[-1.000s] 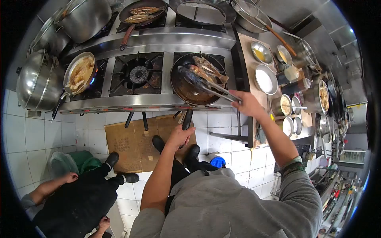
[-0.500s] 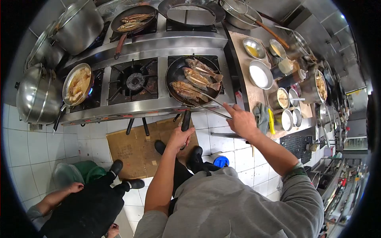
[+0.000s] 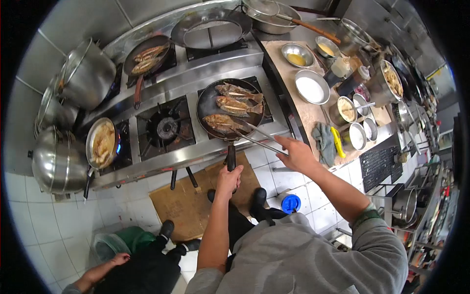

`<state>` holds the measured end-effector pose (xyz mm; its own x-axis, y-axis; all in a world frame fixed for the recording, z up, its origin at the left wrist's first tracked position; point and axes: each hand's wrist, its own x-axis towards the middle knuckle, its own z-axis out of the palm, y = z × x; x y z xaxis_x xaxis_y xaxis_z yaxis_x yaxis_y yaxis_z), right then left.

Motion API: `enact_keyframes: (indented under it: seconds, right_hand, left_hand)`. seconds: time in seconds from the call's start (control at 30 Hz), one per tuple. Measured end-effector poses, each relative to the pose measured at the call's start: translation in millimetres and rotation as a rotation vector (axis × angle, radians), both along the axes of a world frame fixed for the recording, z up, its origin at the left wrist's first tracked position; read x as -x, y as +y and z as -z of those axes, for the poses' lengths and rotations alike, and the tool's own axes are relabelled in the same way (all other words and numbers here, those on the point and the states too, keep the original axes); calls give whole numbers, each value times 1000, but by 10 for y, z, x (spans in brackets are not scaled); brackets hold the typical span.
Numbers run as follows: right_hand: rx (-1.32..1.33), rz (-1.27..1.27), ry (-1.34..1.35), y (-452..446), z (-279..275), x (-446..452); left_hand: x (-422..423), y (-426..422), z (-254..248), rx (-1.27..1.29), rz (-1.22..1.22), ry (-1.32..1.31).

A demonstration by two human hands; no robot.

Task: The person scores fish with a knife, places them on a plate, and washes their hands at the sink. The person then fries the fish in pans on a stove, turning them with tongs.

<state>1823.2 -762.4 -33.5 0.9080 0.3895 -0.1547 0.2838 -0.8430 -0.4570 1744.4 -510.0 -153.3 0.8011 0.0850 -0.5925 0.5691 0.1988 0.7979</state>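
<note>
Three browned whole fish lie side by side in a black frying pan (image 3: 203,100) on the front burner. My left hand (image 3: 230,180) is wrapped round the pan's dark handle (image 3: 231,154). In my right hand (image 3: 296,155) is a pair of long metal tongs (image 3: 262,140), reaching over the pan's near edge. Their tips are at the tail end of the nearest fish (image 3: 219,122); whether they pinch it I cannot tell. The middle fish (image 3: 235,105) and the far fish (image 3: 236,91) lie behind it, tails to the right.
Left of my pan are a bare burner (image 3: 167,127) and a pan of pale frying food (image 3: 102,142) over a blue flame. Behind stands another fish pan (image 3: 128,66). Bowls, bottles and a grey cloth (image 3: 323,142) occupy the right counter (image 3: 306,115). A co-worker's hand (image 3: 120,258) shows lower left.
The whole view has shifted and turned slightly. My left hand still grips the pan handle, and my right hand keeps the tongs at the nearest fish. The fish keep much the same arrangement.
</note>
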Motion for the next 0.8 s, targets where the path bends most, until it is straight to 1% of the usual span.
enact_keyframes:
  seconds: [0.07, 0.13, 0.23, 0.27, 0.37, 0.4, 0.47, 0.5, 0.53, 0.6, 0.67, 0.73, 0.77, 0.8]
  right_hand:
    - [-111, 88, -51, -122, -152, 101]
    - [-172, 208, -11, -266, -323, 188]
    - [-270, 359, 68, -561, -453, 489]
    - [-308, 401, 93, -649, -464, 521]
    - [-263, 339, 15, -794, -363, 537]
    - [-193, 325, -13, -780, -296, 465]
    - [-151, 326, 20, -679, -275, 308]
    - [-132, 307, 4, -605, -312, 186]
    - [-109, 281, -43, -522, -311, 28]
    - [-55, 232, -108, -318, -177, -230]
    - [80, 139, -143, -119, -57, -564]
    - [167, 144, -100, 125, -108, -827]
    - [205, 144, -92, 215, -122, -951]
    - [244, 140, -80, 289, -119, -1056]
  left_hand:
    - [-203, 59, -22, -8, 2, -20]
    - [-447, 128, -7, -8, -5, -48]
    - [-490, 116, -162, 43, -22, -58]
    - [-440, 137, -87, 33, 18, -3]
    - [-373, 140, 44, 56, 24, 64]
    - [-403, 132, 93, 70, 12, 14]
    - [-389, 100, 53, 97, -11, 12]
    - [-473, 98, 11, 114, -23, -8]
    - [-447, 120, 35, 82, -11, 36]
    - [-430, 152, 39, 70, 11, 41]
    - [-385, 184, 61, 66, 21, 53]
    - [-377, 219, 143, 67, 38, 64]
    - [-395, 214, 42, 67, 49, 70]
    - [-367, 218, -55, 126, 57, 44]
